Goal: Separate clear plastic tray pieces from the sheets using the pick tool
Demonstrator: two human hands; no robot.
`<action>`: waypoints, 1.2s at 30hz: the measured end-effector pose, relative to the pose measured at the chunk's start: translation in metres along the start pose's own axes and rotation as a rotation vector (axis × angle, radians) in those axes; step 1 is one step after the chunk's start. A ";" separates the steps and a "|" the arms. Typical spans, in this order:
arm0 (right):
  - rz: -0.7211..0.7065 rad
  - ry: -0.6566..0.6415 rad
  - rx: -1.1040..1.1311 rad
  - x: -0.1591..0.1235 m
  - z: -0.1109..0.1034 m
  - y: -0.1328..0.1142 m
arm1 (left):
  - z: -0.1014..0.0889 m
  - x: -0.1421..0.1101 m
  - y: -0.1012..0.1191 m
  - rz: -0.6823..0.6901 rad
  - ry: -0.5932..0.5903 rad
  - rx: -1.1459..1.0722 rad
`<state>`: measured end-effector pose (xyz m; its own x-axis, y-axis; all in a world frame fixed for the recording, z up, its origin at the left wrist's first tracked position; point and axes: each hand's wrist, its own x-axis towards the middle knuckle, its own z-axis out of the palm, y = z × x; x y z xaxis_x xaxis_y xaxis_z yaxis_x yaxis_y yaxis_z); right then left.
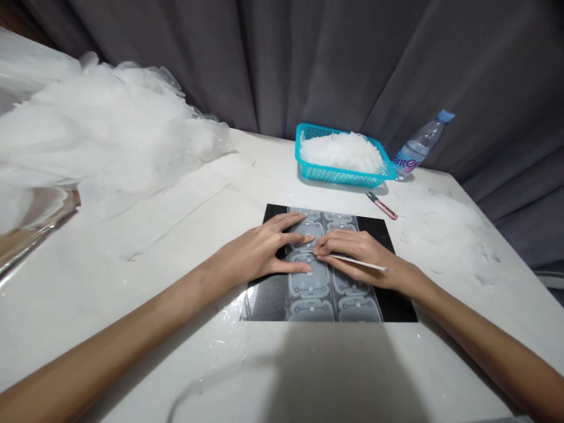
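Observation:
A translucent sheet [311, 286] printed with rows of rounded grey outlines lies over a black board [271, 299] on the white table. Spread across the sheet's left side, my left hand [277, 244] rests with its fingers apart. My right hand [356, 252] pinches a thin white stick-like tool [359, 262], its rear end pointing right. The tool's tip is hidden by my fingertips, close to the middle of the sheet, so I cannot tell whether it is a pen or a blade.
Behind the board stands a turquoise basket [343, 175] filled with white pieces. A water bottle [416, 150] leans beside it, and pink-handled thread snips [382, 205] lie in front. Thin white sheeting [132, 129] is heaped at left; whitish film [449, 235] lies at right.

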<state>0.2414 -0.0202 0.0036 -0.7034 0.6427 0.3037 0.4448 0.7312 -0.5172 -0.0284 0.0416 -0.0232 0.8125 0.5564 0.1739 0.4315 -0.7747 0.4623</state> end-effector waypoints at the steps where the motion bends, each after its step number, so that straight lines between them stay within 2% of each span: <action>1: 0.011 -0.012 -0.006 -0.001 -0.003 0.000 | 0.000 0.000 0.000 -0.001 0.000 0.000; 5: 0.086 -0.044 0.062 -0.005 -0.013 0.005 | -0.002 0.001 0.002 -0.002 -0.023 0.004; 9: 0.142 0.012 0.189 -0.006 -0.015 0.009 | -0.002 0.002 0.001 -0.025 -0.013 -0.024; 20: 0.064 0.000 0.121 -0.005 -0.006 0.007 | -0.002 0.001 0.002 -0.037 -0.003 -0.082; 23: 0.009 0.005 0.017 -0.005 -0.001 0.007 | 0.000 0.001 0.000 -0.015 0.013 -0.064; 28: -0.144 0.070 -0.428 -0.008 0.019 0.011 | 0.001 0.001 0.000 0.014 0.023 0.017; 31: -0.175 0.073 -0.553 -0.007 0.027 0.011 | 0.000 0.001 0.001 -0.014 0.013 -0.032; 33: -0.134 0.085 -0.499 -0.003 0.027 0.009 | 0.000 0.002 0.001 -0.030 -0.001 -0.075; 36: 0.003 0.131 -0.243 0.007 0.020 0.011 | 0.000 0.003 0.002 -0.039 -0.051 -0.087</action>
<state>0.2296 -0.0124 -0.0159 -0.6313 0.6572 0.4117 0.5779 0.7527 -0.3154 -0.0256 0.0416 -0.0223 0.8157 0.5677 0.1112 0.4291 -0.7227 0.5419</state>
